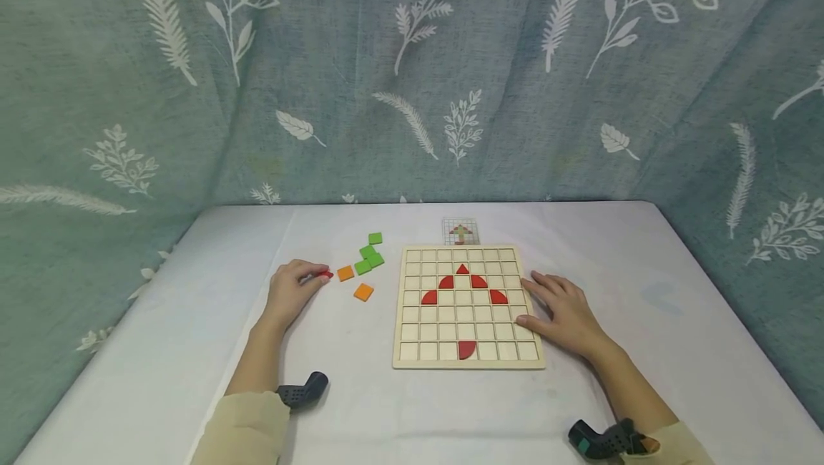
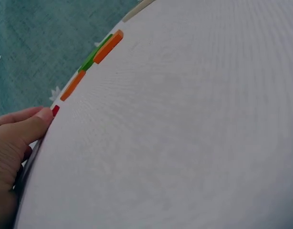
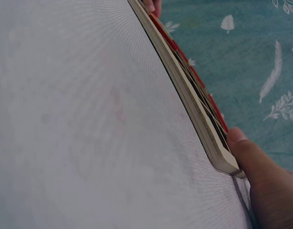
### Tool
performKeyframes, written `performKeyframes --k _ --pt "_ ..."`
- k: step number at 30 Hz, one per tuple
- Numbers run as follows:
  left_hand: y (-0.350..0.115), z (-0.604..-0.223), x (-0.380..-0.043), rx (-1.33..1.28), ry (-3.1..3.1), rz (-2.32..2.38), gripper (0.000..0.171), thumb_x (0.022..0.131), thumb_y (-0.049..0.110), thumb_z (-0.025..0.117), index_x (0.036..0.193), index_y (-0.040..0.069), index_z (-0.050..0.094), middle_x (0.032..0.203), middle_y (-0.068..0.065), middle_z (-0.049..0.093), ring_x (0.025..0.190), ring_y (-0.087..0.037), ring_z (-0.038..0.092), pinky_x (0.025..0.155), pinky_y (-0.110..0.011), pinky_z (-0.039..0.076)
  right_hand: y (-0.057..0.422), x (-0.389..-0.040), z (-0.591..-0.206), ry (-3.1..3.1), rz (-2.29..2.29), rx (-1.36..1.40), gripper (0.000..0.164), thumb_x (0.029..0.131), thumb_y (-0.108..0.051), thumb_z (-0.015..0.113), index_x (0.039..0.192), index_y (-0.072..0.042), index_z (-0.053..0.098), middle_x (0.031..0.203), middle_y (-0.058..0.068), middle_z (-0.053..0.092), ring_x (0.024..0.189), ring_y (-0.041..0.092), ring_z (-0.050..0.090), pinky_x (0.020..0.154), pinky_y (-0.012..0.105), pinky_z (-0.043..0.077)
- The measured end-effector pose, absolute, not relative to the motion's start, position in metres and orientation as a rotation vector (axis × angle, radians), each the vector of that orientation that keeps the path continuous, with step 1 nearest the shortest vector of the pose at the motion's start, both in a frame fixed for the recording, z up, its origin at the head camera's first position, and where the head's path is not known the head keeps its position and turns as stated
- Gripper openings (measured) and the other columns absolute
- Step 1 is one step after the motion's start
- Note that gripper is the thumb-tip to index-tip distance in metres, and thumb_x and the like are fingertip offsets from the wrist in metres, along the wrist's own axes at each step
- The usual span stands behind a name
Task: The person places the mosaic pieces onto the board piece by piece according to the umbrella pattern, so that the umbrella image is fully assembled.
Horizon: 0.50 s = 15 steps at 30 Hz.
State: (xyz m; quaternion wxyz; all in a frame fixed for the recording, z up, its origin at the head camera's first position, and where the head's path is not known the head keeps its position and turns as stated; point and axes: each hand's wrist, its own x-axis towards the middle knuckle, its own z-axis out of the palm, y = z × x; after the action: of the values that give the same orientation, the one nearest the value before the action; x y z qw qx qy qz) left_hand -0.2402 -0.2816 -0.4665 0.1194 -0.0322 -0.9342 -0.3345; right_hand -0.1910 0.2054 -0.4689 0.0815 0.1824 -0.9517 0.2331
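Note:
Between thumb and fingertips, my left hand (image 1: 291,293) pinches a small red piece (image 1: 327,274) at the left of the table; its shape is mostly hidden. In the left wrist view a sliver of that red piece (image 2: 55,110) shows by the thumb. A square wooden grid board (image 1: 410,307) lies flat near the middle. It bears a red triangle (image 1: 462,270) near the top, red quarter-round pieces (image 1: 429,297) on both sides below, and one more (image 1: 466,350) in the bottom row. My right hand (image 1: 563,312) rests at the board's right edge, thumb (image 3: 237,136) touching its rim.
Two orange square tiles (image 1: 363,292) and several green square tiles (image 1: 375,238) lie loose between my left hand and the board. A small pattern card (image 1: 460,232) lies just behind the board. White cloth (image 1: 360,415) covers the table, and a leaf-print curtain (image 1: 347,129) hangs behind.

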Motion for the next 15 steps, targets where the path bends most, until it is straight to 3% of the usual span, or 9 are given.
performKeyframes --k 6,11,15 --pt "-0.278 -0.467 -0.239 -0.053 -2.754 -1.003 0.031 0.078 0.03 0.077 0.102 0.012 0.072 0.106 -0.007 0.064 0.108 -0.027 0.046 0.092 -0.046 0.026 0.206 -0.191 -0.469 -2.854 0.706 0.554 0.07 0.08 -0.047 0.069 0.137 -0.01 0.05 0.144 0.017 0.042 0.128 0.039 0.034 0.102 0.062 0.021" --pt "-0.272 -0.468 -0.238 0.01 -2.793 -0.842 0.048 0.076 0.042 0.076 0.112 0.01 0.067 0.113 -0.011 0.062 0.111 -0.03 0.044 0.093 -0.048 0.026 0.208 -0.192 -0.469 -2.844 0.693 0.551 0.07 0.079 -0.047 0.069 0.137 -0.01 0.05 0.144 0.017 0.042 0.128 0.039 0.033 0.102 0.062 0.021" --pt "-0.269 -0.468 -0.237 0.021 -2.794 -0.725 0.045 0.078 0.044 0.073 0.106 0.01 0.068 0.109 -0.012 0.061 0.109 -0.031 0.044 0.092 -0.049 0.026 0.208 -0.193 -0.47 -2.827 0.702 0.552 0.07 0.079 -0.047 0.069 0.136 -0.01 0.051 0.143 0.017 0.042 0.128 0.039 0.034 0.101 0.062 0.021"
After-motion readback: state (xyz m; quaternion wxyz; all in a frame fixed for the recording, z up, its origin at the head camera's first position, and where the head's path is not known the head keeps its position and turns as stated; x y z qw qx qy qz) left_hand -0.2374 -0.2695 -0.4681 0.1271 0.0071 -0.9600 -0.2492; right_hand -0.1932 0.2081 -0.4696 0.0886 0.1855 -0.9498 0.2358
